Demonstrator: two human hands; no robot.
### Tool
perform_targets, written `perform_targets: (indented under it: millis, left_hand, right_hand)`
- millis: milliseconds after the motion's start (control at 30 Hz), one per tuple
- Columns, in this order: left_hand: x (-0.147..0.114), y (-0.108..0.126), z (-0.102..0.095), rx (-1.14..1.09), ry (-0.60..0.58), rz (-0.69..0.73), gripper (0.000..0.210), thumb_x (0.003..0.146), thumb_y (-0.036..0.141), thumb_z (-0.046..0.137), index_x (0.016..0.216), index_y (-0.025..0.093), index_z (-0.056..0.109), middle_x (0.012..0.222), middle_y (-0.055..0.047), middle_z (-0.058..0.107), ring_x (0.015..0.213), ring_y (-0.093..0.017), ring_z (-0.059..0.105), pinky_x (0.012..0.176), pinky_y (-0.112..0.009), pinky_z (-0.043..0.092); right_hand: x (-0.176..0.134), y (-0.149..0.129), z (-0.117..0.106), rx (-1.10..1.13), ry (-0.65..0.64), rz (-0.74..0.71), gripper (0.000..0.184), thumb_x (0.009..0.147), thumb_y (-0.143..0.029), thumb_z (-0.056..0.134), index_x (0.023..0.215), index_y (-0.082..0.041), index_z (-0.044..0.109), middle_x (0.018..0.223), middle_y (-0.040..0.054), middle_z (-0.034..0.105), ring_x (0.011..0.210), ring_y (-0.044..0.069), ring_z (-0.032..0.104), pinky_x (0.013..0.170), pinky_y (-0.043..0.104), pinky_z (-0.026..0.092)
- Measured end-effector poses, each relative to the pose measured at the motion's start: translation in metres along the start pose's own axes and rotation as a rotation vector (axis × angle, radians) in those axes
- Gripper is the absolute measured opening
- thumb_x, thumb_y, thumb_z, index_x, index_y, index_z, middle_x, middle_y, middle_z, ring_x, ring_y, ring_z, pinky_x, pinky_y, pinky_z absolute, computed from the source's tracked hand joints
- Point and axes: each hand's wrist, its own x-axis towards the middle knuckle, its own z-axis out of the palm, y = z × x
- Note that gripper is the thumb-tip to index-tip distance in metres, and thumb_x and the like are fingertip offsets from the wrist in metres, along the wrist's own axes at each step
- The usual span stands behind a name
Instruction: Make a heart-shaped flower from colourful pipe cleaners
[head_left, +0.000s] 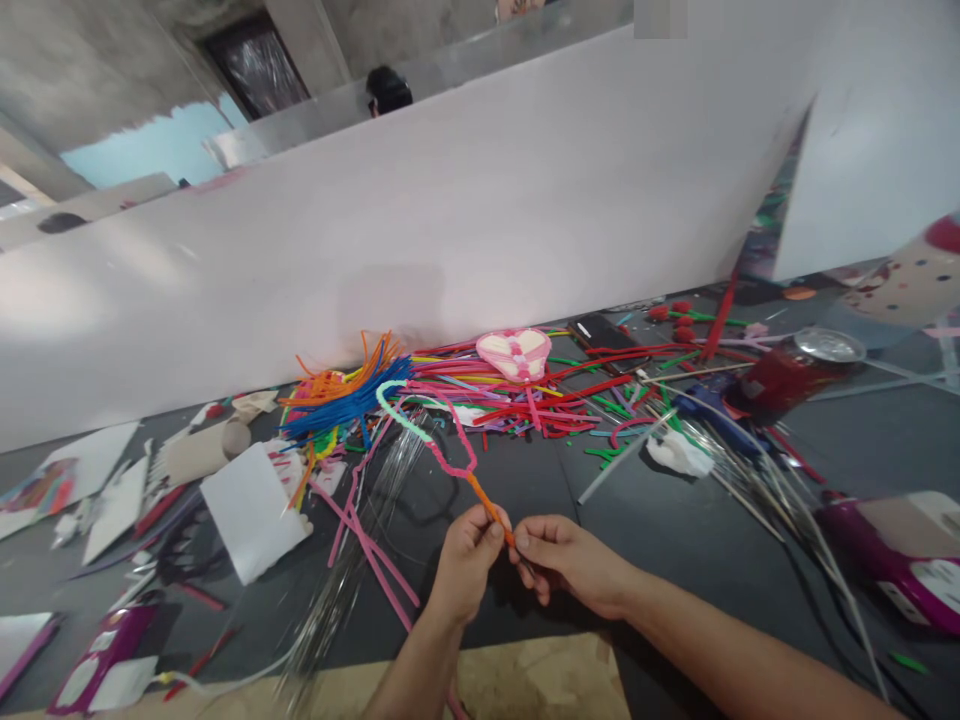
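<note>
- Evidently both grips are clamped on one thing: the left hand (471,558) pinches the orange stem (484,498) between thumb and forefinger, and the right hand (559,555) pinches it just beside, nearer its lower end.
- That stem leads up and away into a pink loop (460,430) with a mint-green stretch (405,422); the whole piece is held above the counter (525,470), its far end by the heap of coloured pipe cleaners (495,390).
- As for handling, it looks very light and fuzzy, probably wire-cored: easy to bend, able to keep its shape, unlikely to slip, though a hard squeeze could crush the loop. The stem seems the best place to take hold, close to where it meets the loop, which might otherwise sag or twist.
- Both forearms come in from the near side, the left rising fairly steeply, the right slanting in from the lower right. The hands almost touch, the right one's lower fingers curled under.
- Around them: silvery wires (341,590) and pink strips (367,545) to the left, a blue bundle (349,402) and a pink-and-cream heart (515,355) beyond, a red can (795,375) to the right, and a white partition (525,200) behind.
</note>
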Motion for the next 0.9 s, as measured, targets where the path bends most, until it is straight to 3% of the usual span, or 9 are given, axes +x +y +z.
perform_targets:
  millis: [100,233,367,633,900]
  left_hand:
    - [0.0017,-0.0038,-0.0005,-0.037,0.000,0.009,0.019,0.079,0.033,0.059,0.073,0.015,0.056,0.059,0.003,0.052,0.055,-0.010,0.047,0.058,-0.022,0.039]
    - [0.0032,-0.0012,0.0036,0.060,0.115,0.071,0.020,0.079,0.034,0.058,0.073,0.015,0.059,0.064,0.002,0.054,0.063,-0.011,0.047,0.063,-0.021,0.039]
    - [0.0021,0.0041,0.0042,0.213,0.179,0.085,0.025,0.077,0.035,0.059,0.062,0.016,0.053,0.058,0.004,0.048,0.058,-0.010,0.042,0.057,-0.020,0.035]
    - [0.0029,0.0038,-0.0014,0.432,0.193,0.121,0.027,0.081,0.034,0.052,0.061,0.016,0.051,0.057,0.005,0.041,0.055,-0.010,0.036,0.053,-0.021,0.031]
    - [0.0036,0.0019,-0.0031,0.325,0.094,0.088,0.028,0.081,0.035,0.051,0.061,0.016,0.051,0.056,0.004,0.041,0.054,-0.010,0.036,0.053,-0.021,0.031]
  right_hand:
    - [-0.0001,0.0017,0.0014,-0.150,0.093,-0.112,0.040,0.077,-0.056,0.055,0.071,-0.017,0.052,0.056,-0.0040,0.050,0.044,0.007,0.041,0.047,0.020,0.038]
    - [-0.0018,-0.0003,0.0010,-0.613,0.295,-0.352,0.025,0.086,-0.034,0.046,0.068,-0.018,0.053,0.060,-0.0023,0.052,0.056,0.010,0.048,0.055,0.022,0.038]
    - [-0.0044,-0.0034,-0.0006,-0.883,0.275,-0.420,0.024,0.089,-0.025,0.041,0.070,-0.018,0.055,0.064,-0.0011,0.057,0.059,0.012,0.052,0.058,0.022,0.038]
    - [-0.0056,-0.0034,-0.0081,-1.141,0.271,-0.567,0.021,0.091,-0.023,0.040,0.086,-0.020,0.060,0.079,0.0036,0.066,0.073,0.015,0.059,0.067,0.023,0.040]
    - [-0.0067,-0.0053,-0.0050,-1.080,0.240,-0.466,0.021,0.090,-0.023,0.038,0.082,-0.020,0.057,0.070,0.0009,0.061,0.065,0.013,0.057,0.062,0.023,0.038]
